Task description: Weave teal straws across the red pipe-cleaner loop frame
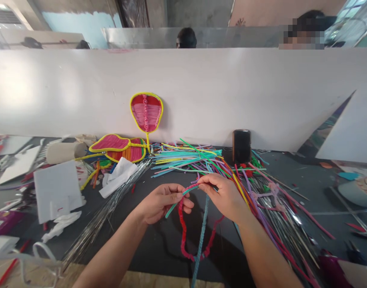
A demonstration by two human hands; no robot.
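Presently, left hand [163, 203] and right hand [223, 194] each pinch 1 pink-red braid [183, 231] between thumb and fingers, teal strip [171, 210] lying along it. Strip's end juts past left fingers; braid loops below, meeting blue cord [204, 224]. Pale mark [0, 223] on purple item [14, 219], far left: possibly a label, too blurred to read.

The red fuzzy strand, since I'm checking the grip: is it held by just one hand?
No, the left hand and the right hand both pinch the red fuzzy strand.
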